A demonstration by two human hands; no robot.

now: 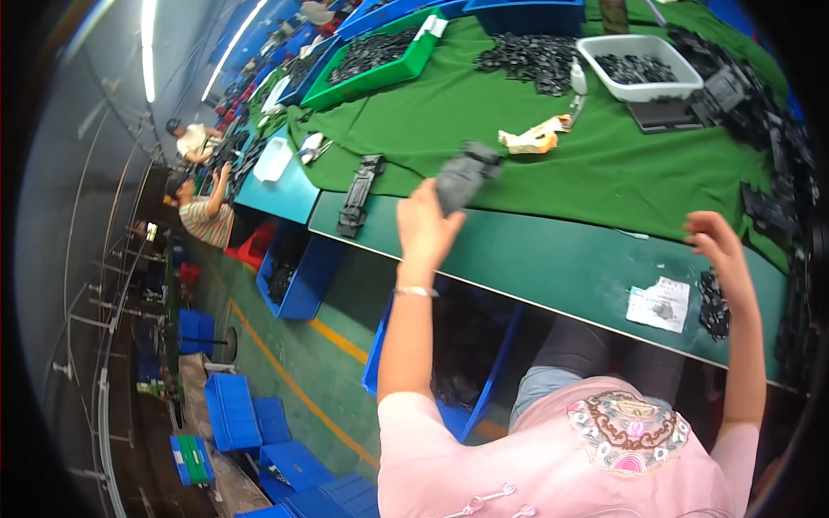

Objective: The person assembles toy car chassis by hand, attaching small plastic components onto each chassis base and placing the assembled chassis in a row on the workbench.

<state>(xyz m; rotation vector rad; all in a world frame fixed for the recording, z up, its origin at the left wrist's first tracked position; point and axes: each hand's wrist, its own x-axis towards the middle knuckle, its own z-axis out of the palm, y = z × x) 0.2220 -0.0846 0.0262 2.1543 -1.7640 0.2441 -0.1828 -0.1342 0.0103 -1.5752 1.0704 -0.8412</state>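
Firstly, we list one left hand (pixel 420 224), grasping one dark-grey car base (pixel 467 177): fingers along its left side, thumb at its near end. The outline is blurred; whether the base hangs clear of the cloth or brushes it, we cannot tell. Position: at the far side of the hand and a little right. Long axis: slanting, near end left, far end right.

Item two: a second car base (pixel 360 197), black, lying on the left part of the surface (pixel 518 257), its far part by the edge of the green cloth (pixel 401 121). Long axis: near to far, far end leaning slightly right. We place it left of the left hand, near and apart from it, the two bases standing side by side with a gap between.

Item three: one right hand (pixel 717 246), raised, fingers loosely bent and apart; we see nothing in its grasp. It is well to the right of both bases, so we record the left hand as the nearer one to each. Near it, we count a printed paper (pixel 659 304) and a cluster of small black parts (pixel 713 306).

Farther off, we enter a torn wrapper (pixel 535 136), a white bottle (pixel 578 78) and a white tub (pixel 643 91) of black pieces.
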